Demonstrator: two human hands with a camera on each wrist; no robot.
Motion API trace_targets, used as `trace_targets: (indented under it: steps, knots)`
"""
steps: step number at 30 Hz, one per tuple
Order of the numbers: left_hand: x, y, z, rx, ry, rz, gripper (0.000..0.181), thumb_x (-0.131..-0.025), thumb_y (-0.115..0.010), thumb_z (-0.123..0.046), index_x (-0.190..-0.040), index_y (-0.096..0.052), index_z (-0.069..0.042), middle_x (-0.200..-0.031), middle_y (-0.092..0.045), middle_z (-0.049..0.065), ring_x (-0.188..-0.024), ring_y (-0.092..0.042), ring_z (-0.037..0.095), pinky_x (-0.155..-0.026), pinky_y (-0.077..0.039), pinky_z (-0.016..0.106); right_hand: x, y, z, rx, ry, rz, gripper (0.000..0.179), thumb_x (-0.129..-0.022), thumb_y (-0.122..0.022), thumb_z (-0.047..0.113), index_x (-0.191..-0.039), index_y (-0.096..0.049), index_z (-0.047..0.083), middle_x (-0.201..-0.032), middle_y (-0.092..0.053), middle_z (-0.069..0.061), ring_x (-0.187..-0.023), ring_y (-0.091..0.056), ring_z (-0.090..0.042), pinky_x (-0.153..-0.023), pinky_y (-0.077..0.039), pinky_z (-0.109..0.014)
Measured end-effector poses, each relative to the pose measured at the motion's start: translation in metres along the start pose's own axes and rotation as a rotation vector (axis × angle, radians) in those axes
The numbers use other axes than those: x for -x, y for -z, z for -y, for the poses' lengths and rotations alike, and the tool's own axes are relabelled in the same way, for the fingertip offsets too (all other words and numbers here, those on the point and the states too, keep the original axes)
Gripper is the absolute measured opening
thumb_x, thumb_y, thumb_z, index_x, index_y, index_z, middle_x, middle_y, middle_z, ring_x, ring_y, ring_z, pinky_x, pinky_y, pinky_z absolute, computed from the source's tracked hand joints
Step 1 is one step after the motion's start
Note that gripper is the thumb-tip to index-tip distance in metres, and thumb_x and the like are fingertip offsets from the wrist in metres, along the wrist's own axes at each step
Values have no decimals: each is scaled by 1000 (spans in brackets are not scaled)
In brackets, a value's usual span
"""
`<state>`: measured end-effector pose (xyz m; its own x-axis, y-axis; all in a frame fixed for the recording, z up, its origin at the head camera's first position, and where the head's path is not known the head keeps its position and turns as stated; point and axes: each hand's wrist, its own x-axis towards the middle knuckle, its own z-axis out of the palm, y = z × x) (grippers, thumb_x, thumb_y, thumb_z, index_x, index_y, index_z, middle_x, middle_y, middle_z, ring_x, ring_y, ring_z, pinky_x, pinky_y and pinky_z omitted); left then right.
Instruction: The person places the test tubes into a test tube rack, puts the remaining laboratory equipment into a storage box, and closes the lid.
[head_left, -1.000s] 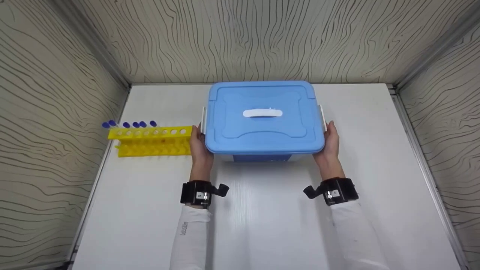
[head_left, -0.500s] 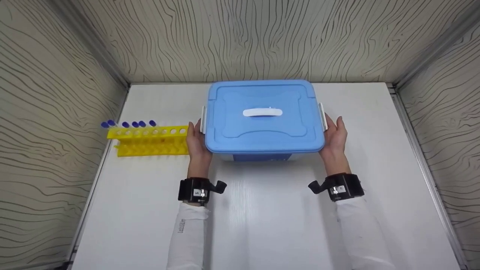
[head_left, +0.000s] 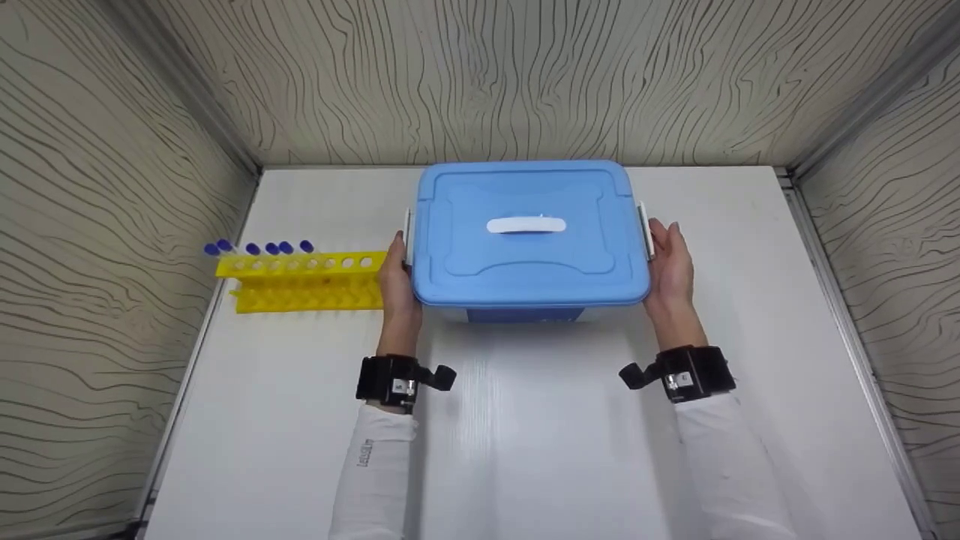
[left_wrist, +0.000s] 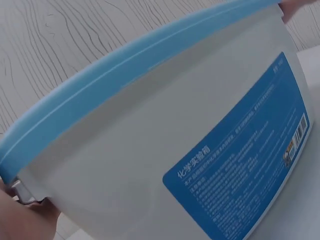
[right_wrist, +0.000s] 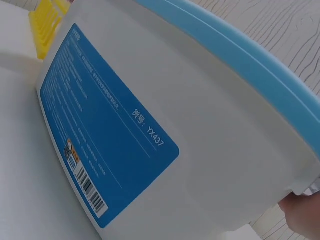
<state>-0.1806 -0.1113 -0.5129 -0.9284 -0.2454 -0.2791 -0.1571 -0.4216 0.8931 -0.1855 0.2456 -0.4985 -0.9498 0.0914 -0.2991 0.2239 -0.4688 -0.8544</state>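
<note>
A storage box (head_left: 525, 319) with a pale body and blue label stands lengthwise on the white table. Its light-blue lid (head_left: 525, 259) is on, with a white handle (head_left: 525, 225) on top. My left hand (head_left: 397, 292) lies along the left side, touching the white latch (head_left: 408, 236) there. At the opposite end, my right hand (head_left: 670, 277) touches the right latch (head_left: 646, 231), its thumb pointing up. The box hides some of the fingers. In the wrist views, parts of the left hand (left_wrist: 27, 215) and right hand (right_wrist: 302, 212) show below the lid's corners.
A yellow test-tube rack (head_left: 307, 301) stands left of the box, close beside my left hand. Several tubes with blue caps (head_left: 271, 249) lean at its back left. Wood-grain panels (head_left: 525, 82) border the table (head_left: 540, 420) at the back and sides.
My right hand has shifted outward and up along the box's side. The left hand moved slightly outward, then back against the latch. Box and rack remain in place.
</note>
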Motion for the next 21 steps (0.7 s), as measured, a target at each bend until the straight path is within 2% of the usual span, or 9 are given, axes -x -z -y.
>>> trace_targets:
  steps: [5, 10, 17, 21]
  knots:
    - [3, -1, -4, -216, -1, -46, 59, -103, -42, -37, -157, -30, -17, -165, -28, -1, -154, -21, 13, -127, -19, 34, 1, -2, 0, 143, 60, -30, 66, -105, -29, 47, -160, -17, 12, -170, -6, 1, -157, 0, -12, -129, -6, -28]
    - [6, -4, -6, -428, -40, -21, 61, -101, -45, -29, -158, -26, -17, -166, -24, 0, -155, -20, 15, -127, -19, 34, 0, -2, -1, 282, 107, -60, 64, -105, -38, 38, -159, -18, 10, -169, -10, 1, -157, -3, -11, -128, -4, -28]
    - [6, -5, -4, -589, -151, 38, 63, -100, -43, -22, -159, -22, -12, -167, -21, 4, -155, -19, 18, -128, -18, 37, 1, -5, -1, 517, 114, -87, 68, -103, -48, 28, -159, -15, 10, -169, -10, -2, -157, -6, -15, -128, -9, -31]
    - [7, -4, -4, -680, -175, 58, 64, -100, -42, -24, -159, -19, -13, -168, -19, 5, -156, -18, 19, -128, -18, 38, 2, -6, -1, 624, 132, -83, 72, -101, -52, 25, -159, -13, 11, -169, -8, -4, -157, -5, -17, -129, -9, -34]
